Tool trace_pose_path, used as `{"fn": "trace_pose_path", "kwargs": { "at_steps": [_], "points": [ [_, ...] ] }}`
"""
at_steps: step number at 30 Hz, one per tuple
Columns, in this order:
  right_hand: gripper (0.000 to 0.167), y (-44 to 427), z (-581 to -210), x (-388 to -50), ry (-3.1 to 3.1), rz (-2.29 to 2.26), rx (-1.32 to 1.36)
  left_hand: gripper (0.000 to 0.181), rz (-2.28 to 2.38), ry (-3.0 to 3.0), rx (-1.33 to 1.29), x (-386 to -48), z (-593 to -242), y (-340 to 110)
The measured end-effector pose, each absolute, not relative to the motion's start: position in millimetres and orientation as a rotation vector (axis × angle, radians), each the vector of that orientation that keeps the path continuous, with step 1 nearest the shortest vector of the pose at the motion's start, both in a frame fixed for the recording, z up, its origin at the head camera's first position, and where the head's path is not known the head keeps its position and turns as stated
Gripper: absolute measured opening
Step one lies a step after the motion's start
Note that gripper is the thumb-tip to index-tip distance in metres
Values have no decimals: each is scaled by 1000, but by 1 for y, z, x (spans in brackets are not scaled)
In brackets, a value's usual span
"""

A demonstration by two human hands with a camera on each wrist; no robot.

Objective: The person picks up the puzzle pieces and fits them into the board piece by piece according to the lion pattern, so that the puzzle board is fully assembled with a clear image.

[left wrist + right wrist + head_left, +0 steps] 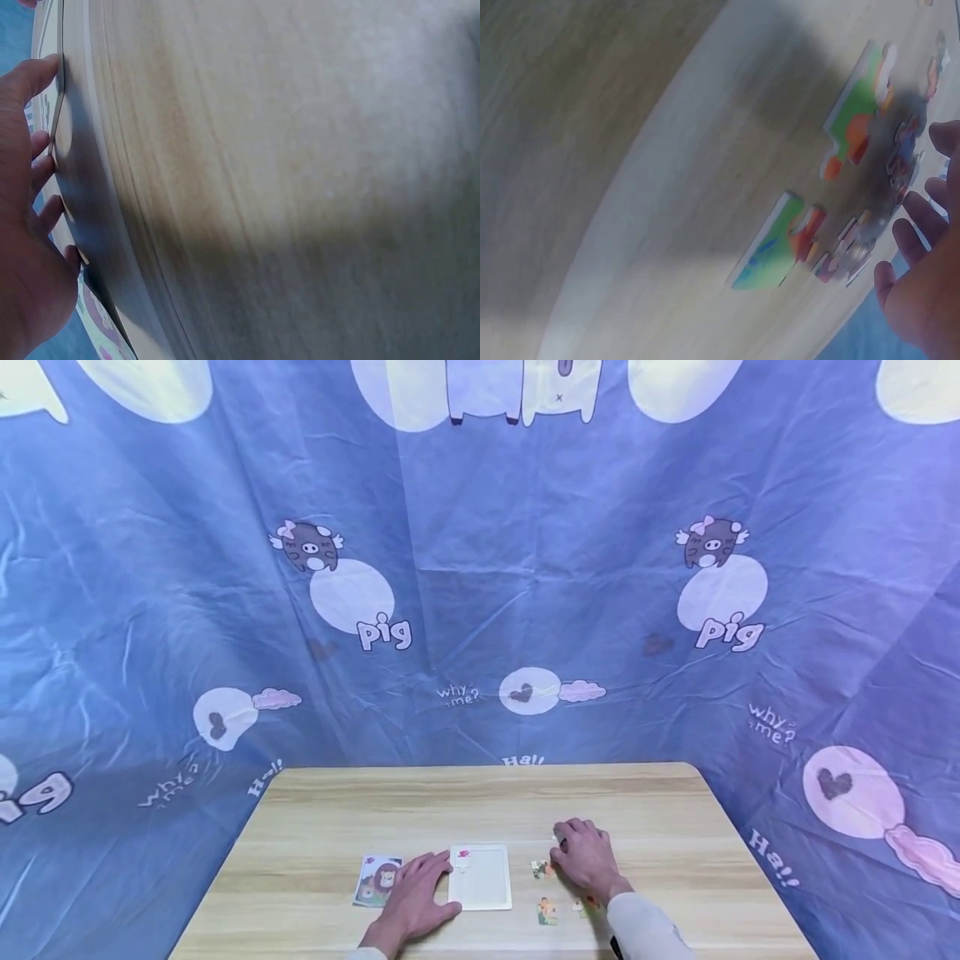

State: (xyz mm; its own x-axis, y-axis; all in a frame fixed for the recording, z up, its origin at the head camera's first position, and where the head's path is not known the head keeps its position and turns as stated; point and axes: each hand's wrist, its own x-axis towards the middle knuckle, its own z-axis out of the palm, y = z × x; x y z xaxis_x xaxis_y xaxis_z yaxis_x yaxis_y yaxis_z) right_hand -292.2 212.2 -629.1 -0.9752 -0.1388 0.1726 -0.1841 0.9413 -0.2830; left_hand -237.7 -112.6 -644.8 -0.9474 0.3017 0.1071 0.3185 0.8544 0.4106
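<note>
My left hand [416,893] lies spread at the left side of a white puzzle tray [480,905], fingertips and thumb touching its edge. A pink mark shows in the tray's upper left corner, with a small pale shape below it. Partly under the left fingers is a picture card [369,891] with a lion on it. To the right, my right hand [587,856] reaches down over loose puzzle pieces, fingers loosely bent. In the right wrist view a dark puzzle piece [904,154] lies near the thumb and fingertips; no firm hold on it shows.
Near the right hand lie a green and orange puzzle piece [542,868], another puzzle piece [547,911] below it, and more pieces [579,907] by the sleeve. The wooden table [337,802] ends at a blue printed curtain [480,610] behind and at the sides.
</note>
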Motion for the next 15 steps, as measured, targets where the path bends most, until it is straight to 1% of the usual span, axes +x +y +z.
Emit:
{"fn": "trace_pose_path", "kwargs": {
  "at_steps": [8, 15],
  "points": [
    [36, 215, -627, -293, -2933, 440, 240, 57, -674, -2978, -485, -239, -645, -114],
    [37, 220, -632, -293, -2943, 436, 189, 56, -677, -2986, -492, -238, -645, -113]
  ]
}}
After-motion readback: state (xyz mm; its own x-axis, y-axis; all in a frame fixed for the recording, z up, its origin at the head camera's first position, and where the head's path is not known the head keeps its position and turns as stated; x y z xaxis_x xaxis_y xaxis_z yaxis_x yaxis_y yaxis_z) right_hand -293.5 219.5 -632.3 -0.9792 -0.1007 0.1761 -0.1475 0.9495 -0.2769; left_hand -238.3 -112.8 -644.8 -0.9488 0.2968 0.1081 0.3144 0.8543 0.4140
